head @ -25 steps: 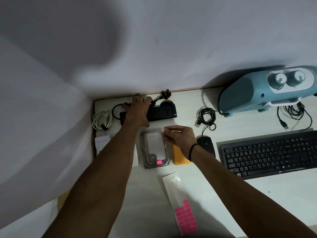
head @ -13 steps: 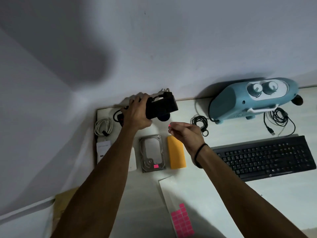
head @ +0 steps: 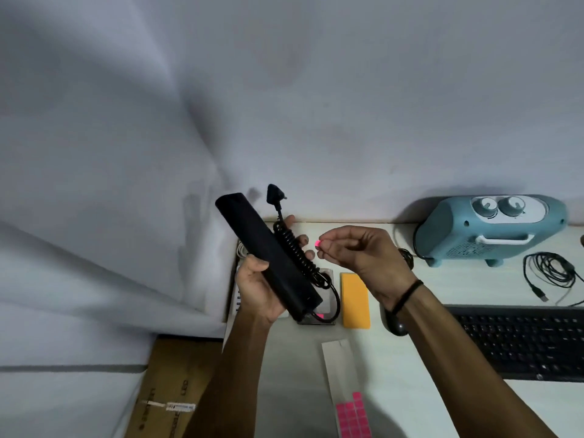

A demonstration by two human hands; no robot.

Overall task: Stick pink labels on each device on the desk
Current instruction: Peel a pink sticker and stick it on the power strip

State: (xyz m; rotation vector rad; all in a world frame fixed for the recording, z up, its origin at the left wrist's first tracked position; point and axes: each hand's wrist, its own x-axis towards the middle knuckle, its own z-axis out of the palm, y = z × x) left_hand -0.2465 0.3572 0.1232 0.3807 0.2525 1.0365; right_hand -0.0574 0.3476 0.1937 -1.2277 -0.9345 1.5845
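My left hand (head: pixel 262 286) grips a black power strip (head: pixel 265 257) lifted off the desk, tilted with its far end up-left. Its coiled cord (head: pixel 295 251) and plug (head: pixel 274 195) lie along the right side. My right hand (head: pixel 357 251) pinches a small pink label (head: pixel 317 243) just right of the strip, not touching it. A label sheet (head: pixel 349 403) with several pink labels lies on the desk near me. A hard drive (head: pixel 327 317) bearing a pink label lies mostly hidden under the strip.
On the white desk (head: pixel 410 358) lie an orange pad (head: pixel 355 300), a black mouse (head: pixel 393 324), a black keyboard (head: pixel 521 343), a blue radio-like device (head: pixel 486 230), a coiled black USB cable (head: pixel 550 273) and a white item (head: pixel 237 303). A cardboard box (head: pixel 170 387) sits below left.
My left hand lifted the power strip off the desk's back edge and turned it upright. My right hand rose from the hard drive, carrying the pink label toward the strip.
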